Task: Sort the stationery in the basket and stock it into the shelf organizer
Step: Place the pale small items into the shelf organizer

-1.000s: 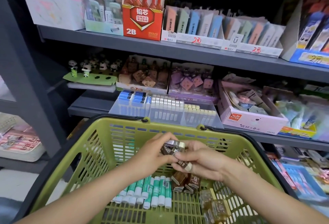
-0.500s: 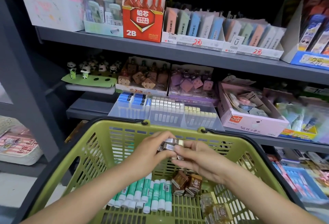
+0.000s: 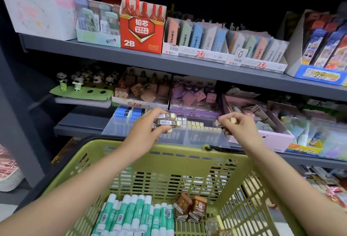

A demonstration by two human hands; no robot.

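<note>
Head view shows the left hand (image 3: 144,128) clamped on a loose stack of erasers (image 3: 166,123) and the right hand (image 3: 237,126) pinching one above the organizer (image 3: 187,134), so a slack grip could spill them into wrong slots or the basket (image 3: 131,153).

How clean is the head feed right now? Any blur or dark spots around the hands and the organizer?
Head view: left hand and its brown erasers read sharp, barcodes legible; right hand slightly smeared; clear organizer hazy; right-side shelf goods motion-blurred; above the top shelf black; wide-angle lens bows the shelves and green basket.
</note>
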